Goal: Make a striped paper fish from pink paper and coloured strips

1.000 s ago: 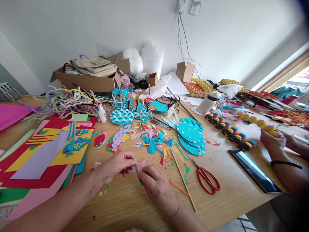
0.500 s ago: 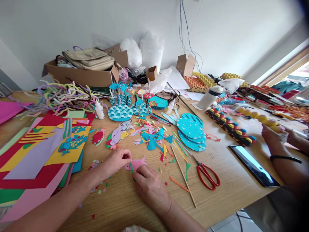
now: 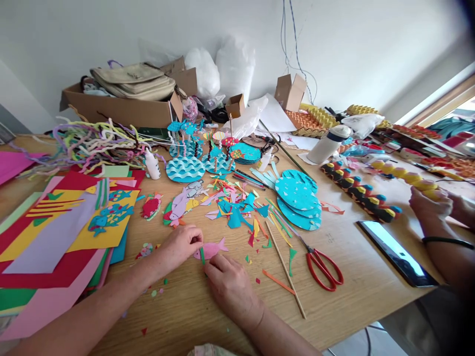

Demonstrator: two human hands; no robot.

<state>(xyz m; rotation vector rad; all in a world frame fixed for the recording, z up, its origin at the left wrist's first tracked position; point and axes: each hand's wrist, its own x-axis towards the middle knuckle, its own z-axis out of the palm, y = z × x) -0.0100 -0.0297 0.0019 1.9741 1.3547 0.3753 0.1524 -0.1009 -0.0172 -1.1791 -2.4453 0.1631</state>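
A pink paper fish [image 3: 213, 248] lies flat on the table between my hands. Across its body, near the head, runs a narrow green paper strip [image 3: 202, 255]. My left hand [image 3: 181, 247] pinches the strip's upper end between thumb and forefinger, beside the fish's head. At the lower end, the curled fingers of my right hand [image 3: 232, 289] press together on the strip, just below the fish; the fingertips are partly hidden. Small paper scraps [image 3: 154, 292] are scattered near my left forearm.
Red-handled scissors [image 3: 324, 269] and a wooden stick [image 3: 285, 269] lie to the right. Blue paper discs [image 3: 299, 198] and cut scraps [image 3: 235, 212] spread ahead. Stacked coloured paper [image 3: 44, 247] is on the left. A co-worker's hands [image 3: 432, 202] hold a yellow piece at right, beyond a tablet [image 3: 397, 252].
The camera view has shifted slightly, so things on the right appear farther right. My hands keep almost the same hold on the green strip over the fish.
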